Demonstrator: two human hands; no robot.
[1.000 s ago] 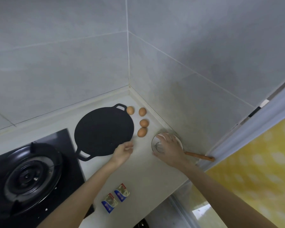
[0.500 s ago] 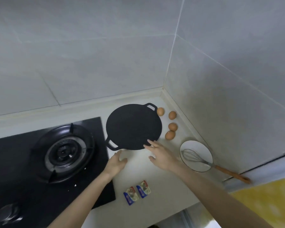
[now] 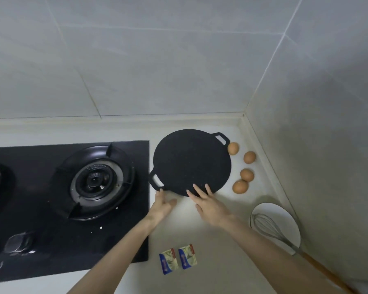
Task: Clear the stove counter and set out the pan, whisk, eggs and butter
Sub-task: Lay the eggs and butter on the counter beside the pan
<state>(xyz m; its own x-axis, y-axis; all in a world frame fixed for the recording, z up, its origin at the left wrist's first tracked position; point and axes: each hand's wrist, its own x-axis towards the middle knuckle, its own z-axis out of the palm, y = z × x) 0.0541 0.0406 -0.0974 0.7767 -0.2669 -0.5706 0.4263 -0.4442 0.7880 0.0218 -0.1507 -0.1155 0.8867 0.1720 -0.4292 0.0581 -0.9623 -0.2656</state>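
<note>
A flat black pan (image 3: 189,160) with two loop handles lies on the pale counter (image 3: 217,247) beside the stove. My left hand (image 3: 162,205) reaches its fingertips to the pan's near-left handle. My right hand (image 3: 208,205) has straight fingers lying on the pan's near rim. Several brown eggs (image 3: 246,174) sit to the right of the pan. A wire whisk (image 3: 270,228) with a wooden handle lies across a white bowl (image 3: 289,221) by the right wall. Two wrapped butter portions (image 3: 177,259) lie near the counter's front edge.
A black glass gas hob (image 3: 57,249) with a round burner (image 3: 98,180) fills the left side, with a knob (image 3: 17,244) at the front. Tiled walls meet in a corner behind the pan.
My right hand left the bowl and came over to the pan's near rim. My left hand shifted left to the pan's handle. The view swung left, showing more of the hob.
</note>
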